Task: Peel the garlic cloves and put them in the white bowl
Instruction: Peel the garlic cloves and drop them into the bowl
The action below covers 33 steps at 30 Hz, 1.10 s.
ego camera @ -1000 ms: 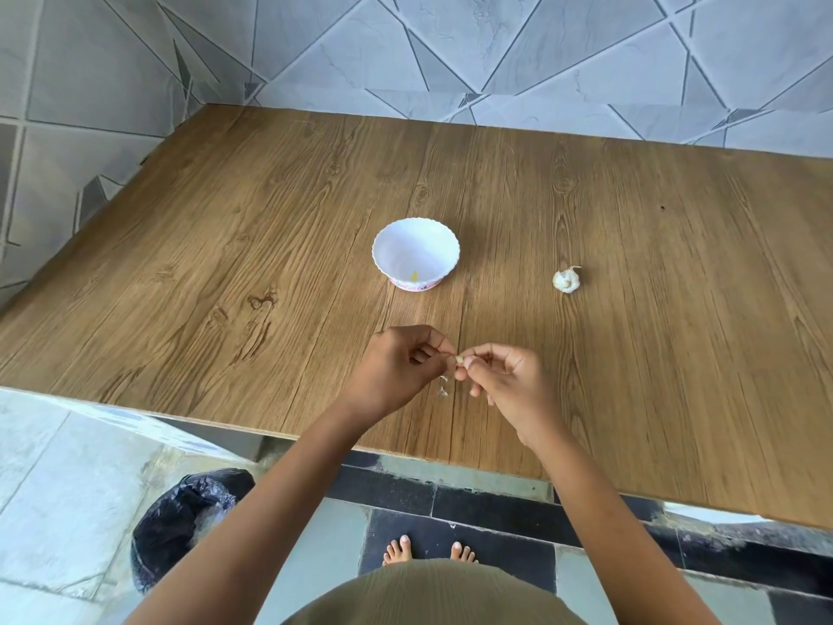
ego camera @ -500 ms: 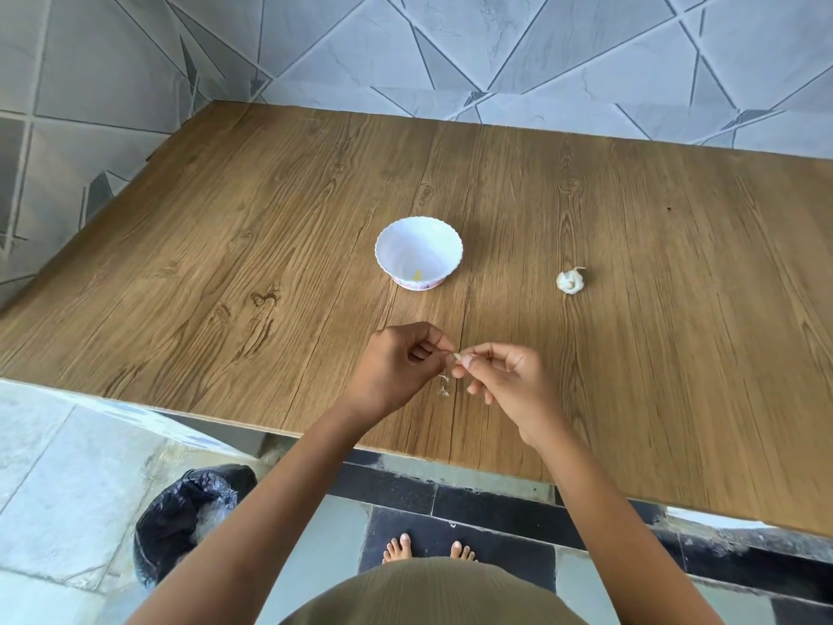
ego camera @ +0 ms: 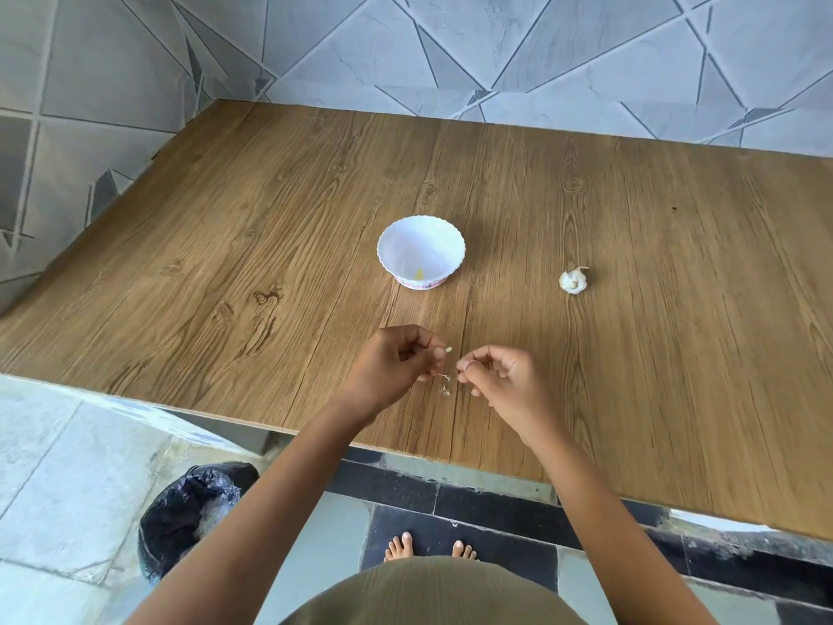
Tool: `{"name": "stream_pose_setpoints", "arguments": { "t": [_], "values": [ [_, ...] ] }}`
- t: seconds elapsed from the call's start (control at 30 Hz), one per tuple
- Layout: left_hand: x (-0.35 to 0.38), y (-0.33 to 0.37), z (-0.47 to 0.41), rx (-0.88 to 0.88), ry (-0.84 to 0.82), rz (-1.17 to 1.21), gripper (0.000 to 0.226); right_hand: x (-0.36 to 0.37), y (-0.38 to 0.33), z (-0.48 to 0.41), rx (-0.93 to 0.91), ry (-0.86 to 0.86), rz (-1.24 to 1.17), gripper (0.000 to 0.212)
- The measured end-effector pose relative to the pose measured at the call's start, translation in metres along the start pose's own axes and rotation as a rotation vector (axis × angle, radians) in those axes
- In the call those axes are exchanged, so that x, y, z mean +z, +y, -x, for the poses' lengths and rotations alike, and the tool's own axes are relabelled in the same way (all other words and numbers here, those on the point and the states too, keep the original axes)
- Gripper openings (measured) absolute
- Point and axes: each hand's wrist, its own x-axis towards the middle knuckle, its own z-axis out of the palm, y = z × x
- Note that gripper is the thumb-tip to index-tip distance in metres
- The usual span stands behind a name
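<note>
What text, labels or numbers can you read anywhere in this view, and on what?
None can be read.
White bowl, pink printed band round its base: too small and blurred to tell whether it holds any lettering.
Table, wall tiles, black bin bag: no text shows.

Upright white bowl (ego camera: 388,252) mid-table, garlic bulb (ego camera: 573,281) well to its right, pale clove (ego camera: 449,349) in left hand (ego camera: 392,367)

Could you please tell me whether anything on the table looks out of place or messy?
Only a small thing: scraps of garlic peel appear to lie loose on the table between the left hand and right hand. Nothing else stands out.
</note>
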Motion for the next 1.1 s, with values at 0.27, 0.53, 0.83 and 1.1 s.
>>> {"name": "stream_pose_setpoints", "arguments": {
  "t": [0.27, 0.53, 0.83, 1.1],
  "values": [
    [-0.006, -0.010, -0.001, 0.175, 0.190, -0.422, 0.008, 0.009, 0.020, -0.005, -0.390, 0.028, 0.540, 0.011],
    [-0.011, -0.018, 0.003, 0.181, 0.224, -0.472, 0.004, 0.009, 0.027, -0.005, -0.452, 0.079, 0.605, 0.005],
    [-0.017, -0.023, -0.010, 0.190, 0.488, -0.665, 0.007, 0.010, 0.033, 0.006, -0.474, 0.121, 0.840, 0.050],
    [-0.020, -0.030, -0.013, 0.179, 0.474, -0.755, 0.011, 0.013, 0.043, 0.009, -0.433, 0.055, 0.821, 0.052]
  ]
}}
